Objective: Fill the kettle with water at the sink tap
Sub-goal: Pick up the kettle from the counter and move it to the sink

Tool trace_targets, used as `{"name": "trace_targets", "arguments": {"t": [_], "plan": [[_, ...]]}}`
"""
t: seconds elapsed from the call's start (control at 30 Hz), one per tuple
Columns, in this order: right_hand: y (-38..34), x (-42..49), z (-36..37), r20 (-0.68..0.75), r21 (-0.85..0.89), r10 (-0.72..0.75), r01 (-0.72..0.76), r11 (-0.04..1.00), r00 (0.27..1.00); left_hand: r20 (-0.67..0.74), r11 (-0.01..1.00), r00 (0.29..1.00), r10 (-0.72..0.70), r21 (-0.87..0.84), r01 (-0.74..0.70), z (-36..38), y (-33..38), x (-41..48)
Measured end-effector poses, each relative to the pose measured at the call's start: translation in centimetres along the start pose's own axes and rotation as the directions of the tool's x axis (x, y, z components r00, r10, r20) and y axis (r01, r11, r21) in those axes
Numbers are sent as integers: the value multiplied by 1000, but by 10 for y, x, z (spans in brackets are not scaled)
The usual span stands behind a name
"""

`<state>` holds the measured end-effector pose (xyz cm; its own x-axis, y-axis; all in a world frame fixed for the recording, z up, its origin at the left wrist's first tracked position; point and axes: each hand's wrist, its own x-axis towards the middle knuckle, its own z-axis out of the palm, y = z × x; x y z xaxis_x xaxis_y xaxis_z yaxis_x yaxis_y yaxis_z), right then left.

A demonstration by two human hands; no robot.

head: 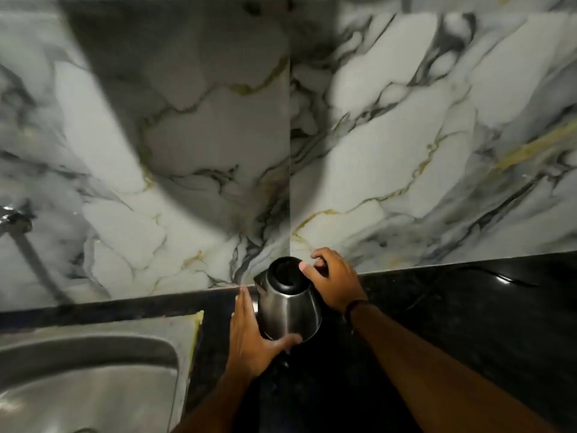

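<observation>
A steel kettle point(288, 310) with a black lid stands on the dark counter point(468, 323) close to the marble wall. My left hand point(249, 335) wraps its lower left side, thumb across the front. My right hand point(334, 284) is closed on the handle at the kettle's top right, thumb resting on the lid's edge. The handle itself is hidden by that hand. The steel sink point(93, 385) lies at the lower left, its basin partly out of view. The tap point(15, 220) shows as a blurred metal shape at the far left on the wall.
A marble-patterned tiled wall point(374, 135) rises behind the counter. A black cord point(512, 281) trails along the counter at the right, near the wall. A pale sealed rim point(193, 326) borders the sink's right side.
</observation>
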<state>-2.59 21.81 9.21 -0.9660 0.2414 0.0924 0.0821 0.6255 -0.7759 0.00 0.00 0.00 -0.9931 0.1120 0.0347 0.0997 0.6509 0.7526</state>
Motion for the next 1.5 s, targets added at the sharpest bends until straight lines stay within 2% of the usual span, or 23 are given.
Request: {"name": "trace_targets", "arguments": {"t": [0.13, 0.2, 0.4, 0.73, 0.9, 1.23, 1.5], "plan": [[3, 23, 1, 18, -67, 48, -47, 997, 999, -37, 977, 999, 13, -214, -21, 22, -7, 8], [4, 25, 4, 44, -87, 62, -58, 994, 997, -74, 961, 997, -33, -276, 12, 31, -6, 6], [1, 27, 6, 75, -170, 101, -87, 982, 992, -68, 961, 985, -158, -241, 137, 39, 0, 4], [-30, 19, -8, 6, -165, 107, -104, 981, 994, -81, 961, 992, -98, -265, 73, 25, 11, 17], [-57, -11, -24, 6, -154, 128, -125, 980, 992, -68, 967, 996, -64, -252, 45, -6, 24, -5], [-179, -97, -46, 99, -133, 146, -132, 982, 984, -128, 974, 992, 0, -225, -29, -136, 61, -100], [-271, -143, 8, 346, -75, 75, -52, 996, 935, -224, 966, 971, -82, -256, 22, -227, 1, -163]]}}
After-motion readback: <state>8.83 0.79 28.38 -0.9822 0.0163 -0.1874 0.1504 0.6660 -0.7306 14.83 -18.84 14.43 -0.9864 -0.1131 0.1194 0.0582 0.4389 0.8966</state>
